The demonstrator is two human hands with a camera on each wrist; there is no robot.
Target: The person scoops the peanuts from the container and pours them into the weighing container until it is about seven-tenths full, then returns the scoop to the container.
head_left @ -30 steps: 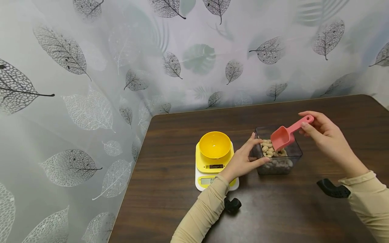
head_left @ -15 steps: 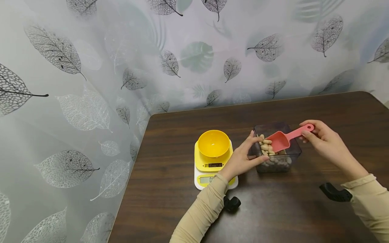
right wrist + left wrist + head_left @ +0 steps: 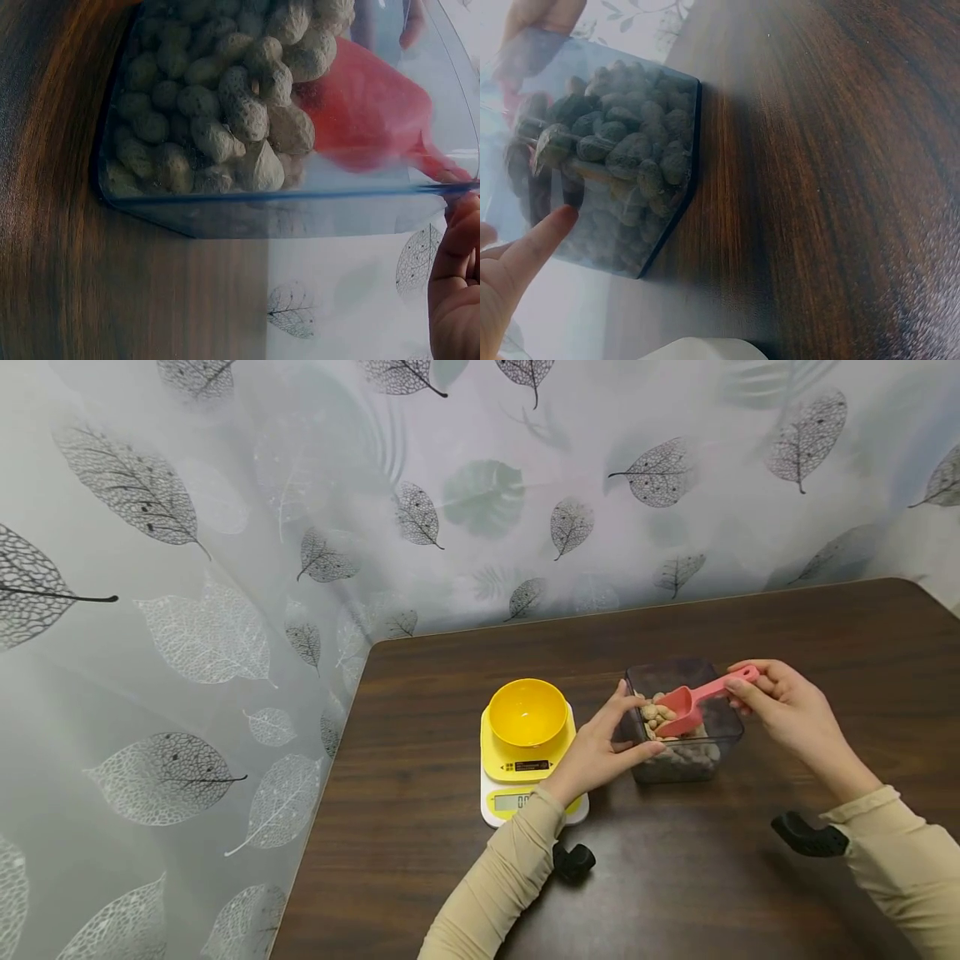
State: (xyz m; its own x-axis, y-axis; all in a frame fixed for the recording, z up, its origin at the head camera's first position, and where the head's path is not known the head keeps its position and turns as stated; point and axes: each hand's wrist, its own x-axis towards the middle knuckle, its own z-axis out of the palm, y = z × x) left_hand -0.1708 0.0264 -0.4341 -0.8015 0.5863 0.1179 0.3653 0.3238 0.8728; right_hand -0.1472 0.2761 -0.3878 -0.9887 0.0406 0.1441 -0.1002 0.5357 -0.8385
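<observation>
A clear smoky plastic container [image 3: 686,760] of unshelled peanuts [image 3: 656,714] stands on the table. My left hand [image 3: 600,747] holds its left side, thumb near the front corner and fingers along the left rim; in the left wrist view a fingertip [image 3: 568,216] meets the wall. Between thumb and fingers, my right hand [image 3: 787,706] pinches the handle of a pink scoop [image 3: 682,710]. The scoop's bowl is down inside the container against the peanuts, and shows through the wall in the right wrist view. To the left, a yellow bowl [image 3: 528,714] sits on a kitchen scale [image 3: 495,814].
The dark wooden table [image 3: 420,760] meets leaf-patterned sheeting [image 3: 495,577] at its back and left. Black camera mounts project from both sleeves, the left one [image 3: 573,862] low over the table just in front of the scale.
My right hand has lowered the scoop and pushed it leftward into the peanuts, its handle now lying flatter. The left hand stays at the container; the bowl and scale stay put.
</observation>
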